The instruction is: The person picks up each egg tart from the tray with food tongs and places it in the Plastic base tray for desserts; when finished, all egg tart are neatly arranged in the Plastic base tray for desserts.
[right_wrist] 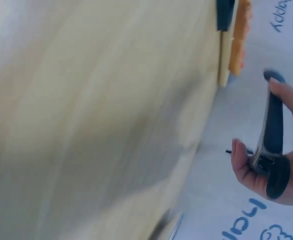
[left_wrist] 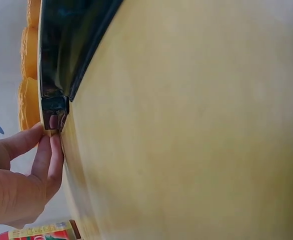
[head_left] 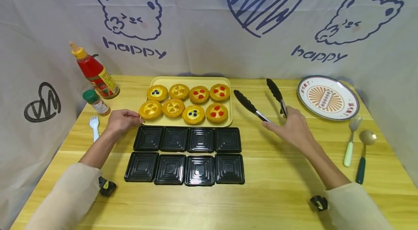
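Note:
At the left edge of a pale yellow tray (head_left: 231, 108), my left hand (head_left: 121, 123) pinches the rim near its front corner, thumb above and fingers below in the left wrist view. Several egg tarts (head_left: 174, 108) with blue, red or wedge-shaped yellow toppings lie on the tray in two rows. My right hand (head_left: 294, 128) grips kitchen tongs (head_left: 245, 101) with black tips, held over the table right of the tray. The tongs' arms are spread, with nothing between the tips. In the right wrist view the thumb lies along the black tongs handle (right_wrist: 274, 125).
Black square plastic trays (head_left: 200, 170) form two rows in front of the tarts. On the left stand a red sauce bottle (head_left: 98, 74), a green-capped shaker (head_left: 96, 102) and a light blue fork (head_left: 94, 126). A plate (head_left: 307, 103), a fork (head_left: 348, 152) and a spoon (head_left: 361, 168) lie right.

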`<state>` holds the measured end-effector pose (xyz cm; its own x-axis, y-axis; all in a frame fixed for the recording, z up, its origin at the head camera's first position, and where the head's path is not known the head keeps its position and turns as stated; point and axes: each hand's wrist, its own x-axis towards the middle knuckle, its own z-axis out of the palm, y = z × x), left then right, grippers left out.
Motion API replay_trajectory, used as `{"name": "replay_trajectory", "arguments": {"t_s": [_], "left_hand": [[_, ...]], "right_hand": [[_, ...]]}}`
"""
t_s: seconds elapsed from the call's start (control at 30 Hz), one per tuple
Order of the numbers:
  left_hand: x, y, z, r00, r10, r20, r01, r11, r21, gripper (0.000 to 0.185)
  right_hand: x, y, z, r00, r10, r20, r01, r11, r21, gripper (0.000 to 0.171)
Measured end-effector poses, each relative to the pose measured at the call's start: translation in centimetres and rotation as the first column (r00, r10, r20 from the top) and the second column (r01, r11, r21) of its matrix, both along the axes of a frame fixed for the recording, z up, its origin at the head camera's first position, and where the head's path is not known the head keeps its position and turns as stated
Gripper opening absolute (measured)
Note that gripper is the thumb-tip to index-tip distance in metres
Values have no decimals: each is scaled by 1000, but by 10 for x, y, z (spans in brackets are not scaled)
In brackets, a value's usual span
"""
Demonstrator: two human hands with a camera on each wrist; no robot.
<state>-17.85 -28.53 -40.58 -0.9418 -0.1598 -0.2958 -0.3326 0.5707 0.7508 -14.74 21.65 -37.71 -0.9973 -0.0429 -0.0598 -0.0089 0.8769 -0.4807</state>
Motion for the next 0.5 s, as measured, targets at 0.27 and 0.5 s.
{"name": "replay_trajectory", "arguments": {"t_s": [0.27, 0.5], "left_hand": [[0, -2, 0, 999, -11, -37, 9, 999, -32, 34], [0, 0, 1, 999, -6, -37, 7, 1000, 21, 35]], "right_hand": [[8, -21, 5, 961, 257, -102, -253, 966, 54, 87], [3, -43, 1, 933, 335, -128, -324, 940, 105, 78]]}}
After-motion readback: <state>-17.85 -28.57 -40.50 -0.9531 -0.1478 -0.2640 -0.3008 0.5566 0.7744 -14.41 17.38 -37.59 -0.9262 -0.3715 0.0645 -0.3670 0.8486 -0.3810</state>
